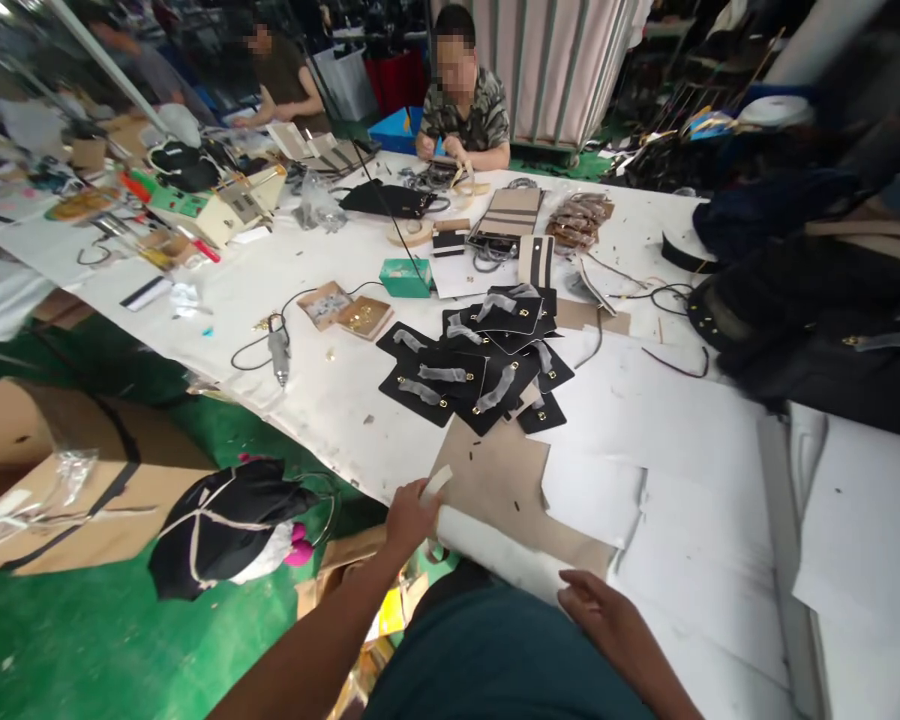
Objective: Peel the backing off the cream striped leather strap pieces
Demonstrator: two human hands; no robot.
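My left hand (411, 516) is closed around a short pale strip (438, 484) at the table's near edge; one end of the strip sticks out past the fingers. Just right of it, a white rolled edge of sheet material (502, 550) runs along the table front. Beside the right end of that roll is my right hand (596, 603), fingers partly stretched and apart, nothing visible in them. A brown paper sheet (495, 470) with a few small dark bits lies beyond my hands. Behind it is a pile of black flat pieces (439, 375) with gold fittings and plastic-wrapped handles.
A grey power screwdriver (278, 355) and two small boxes of metal parts (365, 317) lie left of the pile. A green box (406, 278) stands behind. A co-worker (463, 100) sits across the table. Black bags (832, 310) are heaped right; a carton (67, 460) stands left.
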